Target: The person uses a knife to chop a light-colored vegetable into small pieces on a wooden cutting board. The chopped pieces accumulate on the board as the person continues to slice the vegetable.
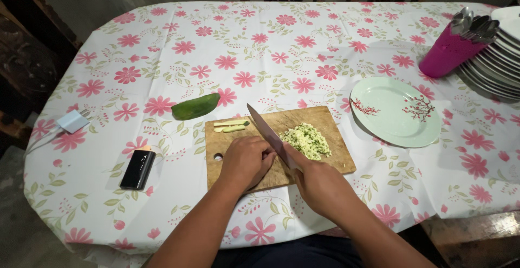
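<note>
My right hand [319,184] is closed around the handle of a large knife [268,134]; the blade runs up and to the left across the wooden cutting board [325,117], its tip near the board's far edge. My left hand [246,162] is curled, palm down, on the near left part of the board, fingers tucked against the side of the blade. Whether a piece lies under that hand I cannot tell; the knuckles hide it.

Step in hand, as I judge it: chopping cucumber, with the left hand acting as guide for the blade.

Just right of the blade, a heap of finely chopped cucumber [306,141] lies on the board's right half. At the far left corner of the board lie a few uncut cucumber strips [232,125]. Beyond the board's edge, on the floral cloth of the worktop [271,40], rests a half cucumber [195,106], skin on.

The next move, in my estimate, calls for feeding the strips under the blade while keeping fingertips tucked back.

Left of the board lies a black lighter-like object [137,169]. To the right sits an empty pale green plate [394,111]; farther right, a pink cup of spoons [454,46] leans against a stack of plates [495,57].
</note>
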